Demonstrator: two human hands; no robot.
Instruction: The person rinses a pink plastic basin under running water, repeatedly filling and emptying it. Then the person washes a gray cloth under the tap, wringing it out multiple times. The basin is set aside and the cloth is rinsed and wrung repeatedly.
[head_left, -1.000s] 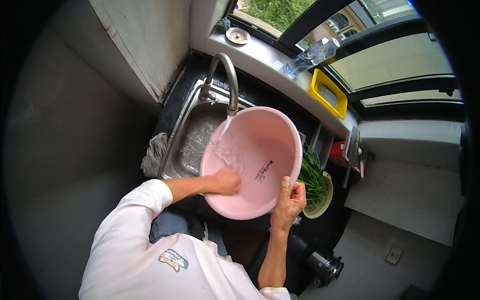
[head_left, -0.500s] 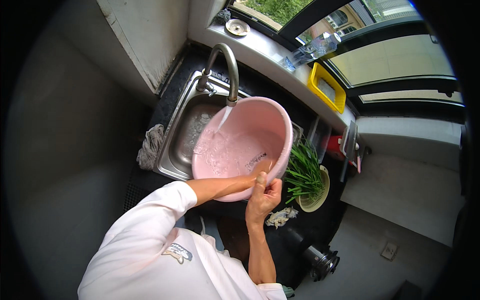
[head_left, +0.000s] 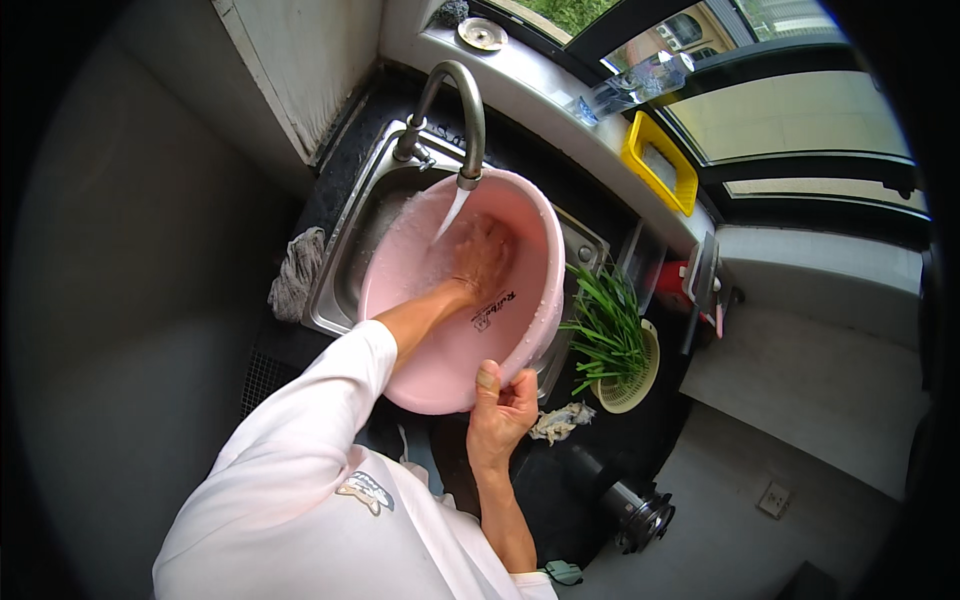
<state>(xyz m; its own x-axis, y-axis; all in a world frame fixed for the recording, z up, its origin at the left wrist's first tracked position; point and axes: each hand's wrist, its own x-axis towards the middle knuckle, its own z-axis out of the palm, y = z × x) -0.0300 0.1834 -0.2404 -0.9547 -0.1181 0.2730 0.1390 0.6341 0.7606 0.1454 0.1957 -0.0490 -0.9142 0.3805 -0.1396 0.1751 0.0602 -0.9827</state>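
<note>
A pink plastic basin (head_left: 541, 310) rests tilted over the steel sink (head_left: 335, 285). Water runs from the curved tap (head_left: 472, 120) into it and splashes toward the far side. Inside the basin, my left hand (head_left: 485, 262) lies flat with fingers stretched against the inner wall, beside the stream. My right hand (head_left: 502, 418) grips the near rim, thumb on the inside and fingers curled around the outside.
Right of the sink, long green leafy vegetables (head_left: 610, 330) stick out of a cream colander (head_left: 640, 385). A crumpled rag (head_left: 562, 422) lies in front of them. A grey cloth (head_left: 298, 278) hangs at the sink's left edge. The sill holds a yellow basket (head_left: 660, 163) and a plastic bottle (head_left: 640, 85).
My left hand has moved from the near inner side to the far inner wall. The basin has tipped and shifted left and nearer, with my right hand still on its rim.
</note>
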